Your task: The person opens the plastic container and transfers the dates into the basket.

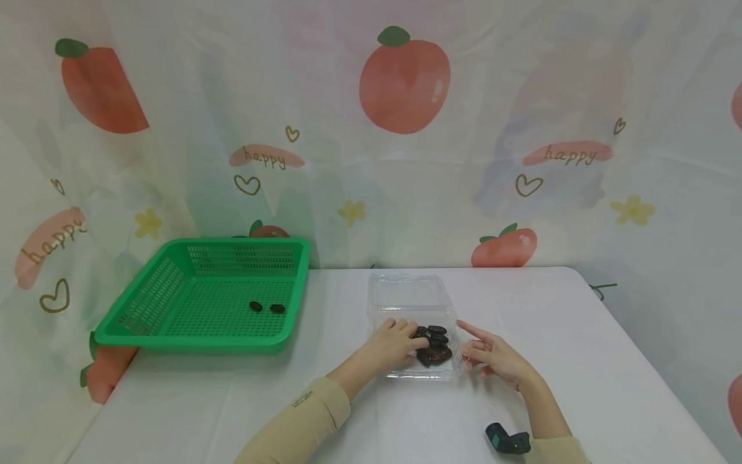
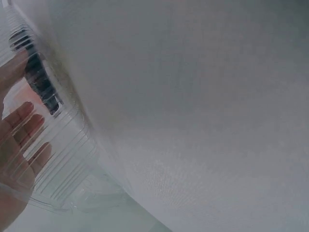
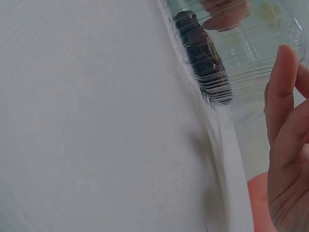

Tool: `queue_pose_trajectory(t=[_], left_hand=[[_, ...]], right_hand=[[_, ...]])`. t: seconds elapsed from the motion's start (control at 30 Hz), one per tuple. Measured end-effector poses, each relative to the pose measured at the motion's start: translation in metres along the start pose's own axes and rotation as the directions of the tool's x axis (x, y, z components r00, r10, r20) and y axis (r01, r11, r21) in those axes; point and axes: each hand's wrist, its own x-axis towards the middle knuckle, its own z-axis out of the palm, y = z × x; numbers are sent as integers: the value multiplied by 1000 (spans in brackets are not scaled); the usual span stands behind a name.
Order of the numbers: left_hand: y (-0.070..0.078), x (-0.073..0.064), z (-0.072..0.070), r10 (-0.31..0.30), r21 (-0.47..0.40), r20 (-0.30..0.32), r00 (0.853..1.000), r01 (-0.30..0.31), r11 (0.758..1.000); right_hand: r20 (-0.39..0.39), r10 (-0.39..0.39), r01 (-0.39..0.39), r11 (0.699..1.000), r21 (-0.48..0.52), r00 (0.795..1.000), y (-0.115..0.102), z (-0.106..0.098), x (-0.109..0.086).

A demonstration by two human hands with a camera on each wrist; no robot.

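Observation:
A clear plastic clamshell box (image 1: pixel 399 374) lies with its lid (image 1: pixel 406 291) folded back on the white table. Several dark, wrinkled dates (image 1: pixel 438 354) sit in its right half. My left hand (image 1: pixel 391 341) reaches into the box from the left, thumb right at the dates and fingers fairly straight; the left wrist view shows those fingers (image 2: pixel 29 116) through the ribbed wall. Just outside the right wall is my right hand (image 1: pixel 500 359), index finger stretched toward the box edge and the other fingers loosely bent. Nothing shows in its grasp in the right wrist view.
A green perforated basket (image 1: pixel 203 348) stands at the back left with two dark dates (image 1: pixel 266 308) on its floor. Near my right forearm lies a small black device (image 1: pixel 507 441). A printed curtain (image 1: pixel 324 96) hangs behind the table (image 1: pixel 580 361).

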Motion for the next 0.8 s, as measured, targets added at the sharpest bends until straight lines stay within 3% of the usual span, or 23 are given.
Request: queue_pose_trajectory(t=[0.3,0.8], left_hand=[[-1,1,2,48,-29,28,998,-47,998],[0,4,2,53,-43,74,996,-50,998]], right_hand=[[4,-4,4,1000,6,1000,1,0,0],[16,-8,8,1000,6,1000,1,-1,1]])
